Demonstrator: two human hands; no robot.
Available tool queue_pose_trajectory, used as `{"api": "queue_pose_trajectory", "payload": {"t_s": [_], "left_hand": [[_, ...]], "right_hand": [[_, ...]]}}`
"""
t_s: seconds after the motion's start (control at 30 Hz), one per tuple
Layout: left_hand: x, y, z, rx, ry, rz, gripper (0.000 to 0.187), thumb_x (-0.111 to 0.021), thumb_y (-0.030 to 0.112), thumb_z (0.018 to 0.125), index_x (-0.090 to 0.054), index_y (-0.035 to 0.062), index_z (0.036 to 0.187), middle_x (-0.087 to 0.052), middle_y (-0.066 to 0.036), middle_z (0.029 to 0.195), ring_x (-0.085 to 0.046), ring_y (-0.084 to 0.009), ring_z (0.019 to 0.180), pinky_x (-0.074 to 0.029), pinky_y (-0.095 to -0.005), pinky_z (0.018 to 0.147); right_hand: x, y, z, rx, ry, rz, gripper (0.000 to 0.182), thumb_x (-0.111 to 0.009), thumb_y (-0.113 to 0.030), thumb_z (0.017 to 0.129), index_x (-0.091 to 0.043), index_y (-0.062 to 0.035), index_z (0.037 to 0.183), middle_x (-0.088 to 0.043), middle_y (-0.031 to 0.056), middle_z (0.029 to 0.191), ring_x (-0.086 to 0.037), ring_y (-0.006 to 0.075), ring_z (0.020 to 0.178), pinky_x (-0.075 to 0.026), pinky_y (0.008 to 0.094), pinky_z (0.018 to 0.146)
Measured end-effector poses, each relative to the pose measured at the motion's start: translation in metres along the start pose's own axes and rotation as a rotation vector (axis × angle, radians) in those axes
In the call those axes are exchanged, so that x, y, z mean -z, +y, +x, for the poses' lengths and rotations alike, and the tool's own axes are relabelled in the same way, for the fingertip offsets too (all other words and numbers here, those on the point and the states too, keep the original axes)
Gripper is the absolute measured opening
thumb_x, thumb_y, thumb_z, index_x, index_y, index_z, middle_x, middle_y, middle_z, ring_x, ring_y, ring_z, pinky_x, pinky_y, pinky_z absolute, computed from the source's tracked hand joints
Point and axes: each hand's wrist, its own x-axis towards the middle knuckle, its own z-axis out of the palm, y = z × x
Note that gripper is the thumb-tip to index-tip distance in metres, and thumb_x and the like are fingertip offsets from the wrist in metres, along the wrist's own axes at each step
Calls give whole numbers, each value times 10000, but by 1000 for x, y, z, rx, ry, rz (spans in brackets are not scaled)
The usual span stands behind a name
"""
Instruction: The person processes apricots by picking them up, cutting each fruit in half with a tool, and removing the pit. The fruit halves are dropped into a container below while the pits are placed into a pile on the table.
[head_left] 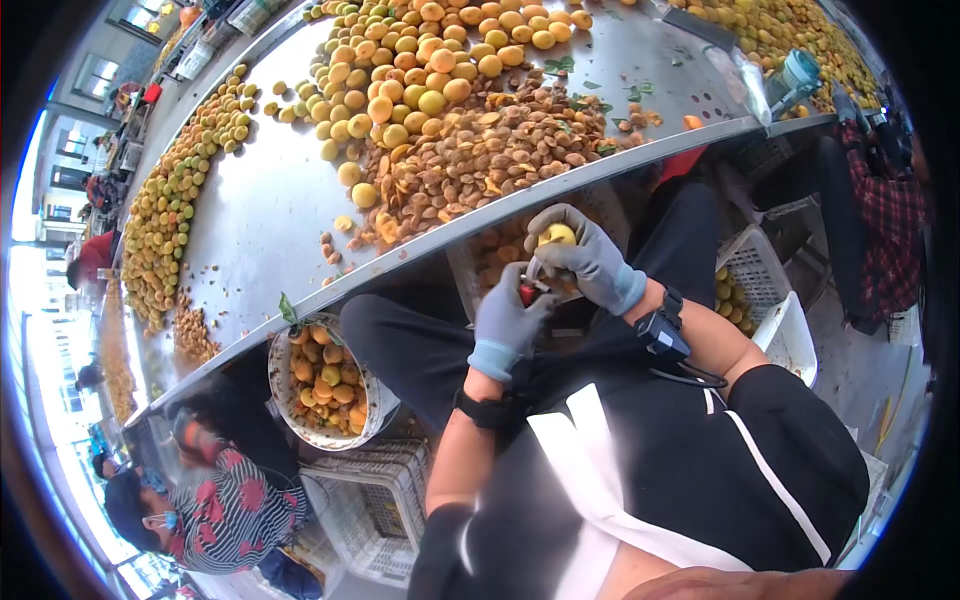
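My right hand, in a grey knit glove, is closed around a yellow apricot. Just below and to its left, my gloved left hand grips a small red-handled knife, its metal end pointing up toward the fruit. Both hands are close together over my lap, in front of the table edge. Beneath them, partly hidden, a crate holds orange fruit pieces. On the metal table lie a heap of whole apricots and, nearer to me, a pile of brown pits.
A white bucket of apricots stands left of my knee, with a white plastic crate beside it. Another crate is at my right. A co-worker in a patterned top sits at left; a plaid sleeve shows at right.
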Motion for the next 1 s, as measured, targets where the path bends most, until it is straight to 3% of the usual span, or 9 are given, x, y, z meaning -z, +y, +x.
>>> {"api": "queue_pose_trajectory", "payload": {"t_s": [0.07, 0.17, 0.23, 0.33, 0.47, 0.53, 0.73, 0.83, 1.0], "left_hand": [[5, 14, -9, 713, -588, -1211, 276, -644, 282, 883, -558, 99, 1072, -606, -60, 697, -536, -127, 471, -394, -226, 409], [18, 17, -10, 546, -747, -1385, 349, -607, 322, 920, -546, 52, 1132, -546, -14, 649, -401, -28, 417, -280, -151, 371], [16, 12, -9, 506, -594, -1532, 361, -572, 299, 941, -538, 21, 1168, -503, -3, 604, -373, -46, 388, -267, -174, 357], [20, 18, -8, 404, -502, -1378, 321, -575, 254, 943, -543, 27, 1168, -506, 4, 620, -397, -53, 430, -293, -183, 397], [14, 33, -16, 380, -449, -1124, 256, -597, 196, 932, -547, 28, 1119, -533, 11, 693, -482, -61, 581, -396, -212, 536], [11, 32, -19, 239, -424, -865, 243, -616, 196, 920, -536, 19, 1067, -566, -15, 755, -529, -86, 679, -452, -246, 646], [16, 31, -20, 126, -473, -594, 310, -621, 235, 904, -506, 24, 1100, -575, -138, 774, -574, -228, 692, -473, -315, 687], [17, 37, -21, 69, -440, -558, 343, -612, 253, 906, -497, 33, 1143, -593, -172, 799, -611, -284, 723, -478, -324, 697], [8, 45, -23, 12, -345, -469, 351, -612, 237, 902, -494, 43, 1170, -623, -196, 817, -640, -344, 752, -487, -345, 681]], "right_hand": [[8, -5, -4, 18, -33, 114, 280, -642, -56, 854, -536, -85, 1112, -618, 72, 980, -616, 120, 752, -531, 270, 681], [17, -15, -11, 35, -109, 208, 318, -662, -82, 851, -527, -90, 1138, -609, 72, 1015, -617, 129, 796, -527, 281, 710], [17, -25, -18, 77, -159, 174, 364, -690, -120, 849, -512, -81, 1164, -596, 75, 1084, -615, 144, 897, -521, 292, 793], [26, -38, -34, 46, -125, 28, 412, -689, -107, 852, -502, -42, 1214, -583, 71, 1136, -598, 174, 1066, -480, 309, 971], [29, -32, -41, 101, -138, 103, 426, -720, -118, 832, -495, -66, 1190, -562, 74, 1194, -582, 206, 1105, -489, 355, 960], [18, -40, -48, 40, -129, 227, 441, -717, -91, 827, -485, -76, 1202, -543, 85, 1231, -573, 230, 1140, -477, 398, 997], [19, -39, -53, 9, -185, 259, 514, -723, -8, 781, -455, -114, 1208, -512, 99, 1281, -565, 243, 1168, -495, 409, 980], [17, -32, -51, 135, -162, 157, 491, -725, 13, 763, -466, -109, 1162, -531, 97, 1257, -575, 243, 1160, -507, 406, 963], [30, -27, -54, 74, -143, 141, 449, -716, 11, 772, -475, -107, 1131, -536, 107, 1250, -582, 238, 1141, -507, 404, 960]]}}
